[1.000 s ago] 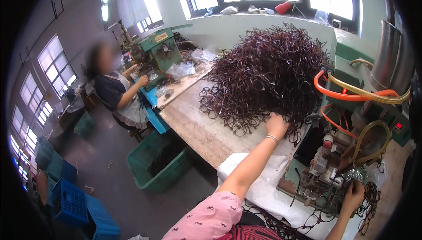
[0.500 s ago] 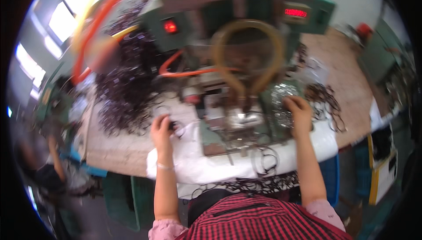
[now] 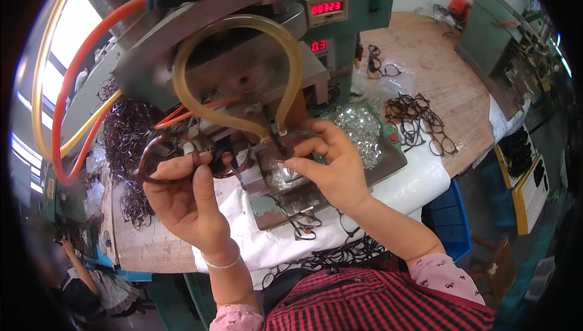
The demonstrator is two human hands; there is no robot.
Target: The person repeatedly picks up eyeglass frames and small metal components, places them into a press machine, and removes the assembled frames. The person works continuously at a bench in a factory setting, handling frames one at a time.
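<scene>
There is only one view, from a camera on the person's head. It looks steeply down and forward, very close to the left hand and the right hand, which come up from the lower edge. The green machine fills the upper middle, just in front. The wooden worktop bends away to the right because of the fisheye lens.

A wooden workbench carries a green machine, white cloth, and probably eyeglass frames.
</scene>
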